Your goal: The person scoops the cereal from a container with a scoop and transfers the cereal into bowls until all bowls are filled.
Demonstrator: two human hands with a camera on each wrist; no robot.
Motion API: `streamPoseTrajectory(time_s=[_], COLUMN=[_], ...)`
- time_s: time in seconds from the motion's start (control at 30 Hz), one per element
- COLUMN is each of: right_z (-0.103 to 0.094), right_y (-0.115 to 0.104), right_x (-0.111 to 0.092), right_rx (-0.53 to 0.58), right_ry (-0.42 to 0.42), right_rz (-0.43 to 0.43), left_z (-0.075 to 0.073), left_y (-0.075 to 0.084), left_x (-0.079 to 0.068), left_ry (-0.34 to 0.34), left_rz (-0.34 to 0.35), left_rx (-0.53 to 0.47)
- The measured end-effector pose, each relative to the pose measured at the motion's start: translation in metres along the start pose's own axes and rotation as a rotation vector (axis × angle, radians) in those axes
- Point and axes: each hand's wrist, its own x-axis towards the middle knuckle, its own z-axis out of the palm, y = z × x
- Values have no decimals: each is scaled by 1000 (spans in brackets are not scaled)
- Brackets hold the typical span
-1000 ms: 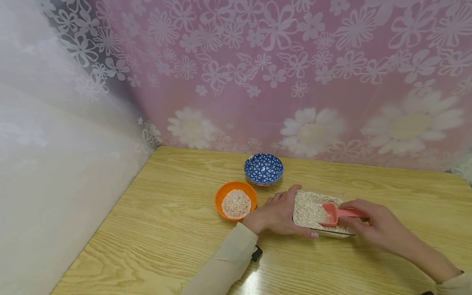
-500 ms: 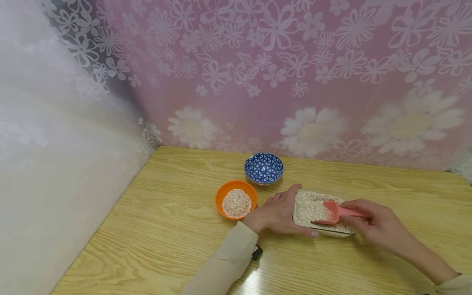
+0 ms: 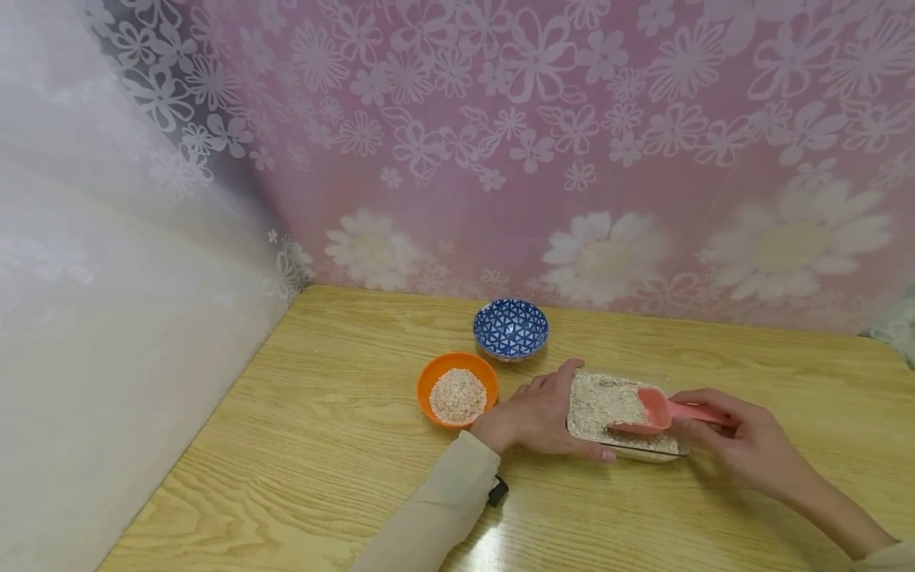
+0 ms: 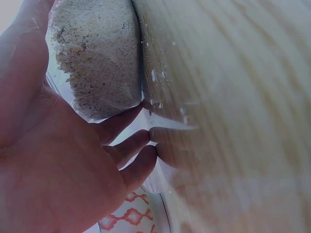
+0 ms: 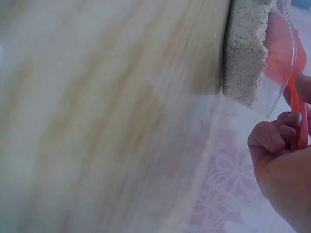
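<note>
A clear rectangular container (image 3: 643, 455) filled with rolled oats (image 3: 600, 405) rests on the table. My left hand (image 3: 539, 417) grips its left end, thumb along the near side and fingers toward the far corner. In the left wrist view the container's oats (image 4: 97, 58) show through the clear wall beside the fingers (image 4: 141, 167). My right hand (image 3: 743, 441) holds a coral-pink scoop (image 3: 654, 409) by its handle. The scoop's bowl sits in the oats at the right end, its mouth facing left. The right wrist view shows fingers curled around the scoop's handle (image 5: 295, 104).
An orange bowl (image 3: 426, 381) with oats in it stands left of the container, right by the left wrist. Behind it is a blue-and-white patterned bowl (image 3: 511, 327). The wooden table (image 3: 286, 445) meets a pink flowered curtain (image 3: 457, 199) at its back edge.
My right hand has drawn the scoop a little to the right in the container, and its mouth now tilts up more. The left hand keeps its place on the container.
</note>
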Motion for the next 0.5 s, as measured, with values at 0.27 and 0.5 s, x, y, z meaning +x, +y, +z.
streamPoseTrajectory(time_s=[0.27, 0.5], right_z=[-9, -17], right_y=[7, 8], right_x=[-6, -7], right_rx=[92, 412], right_ry=[7, 7], right_rz=[55, 118], left_z=[0, -1], left_y=[2, 3], left_x=[-1, -3], left_ry=[9, 1], left_rz=[0, 2], left_rx=[12, 40])
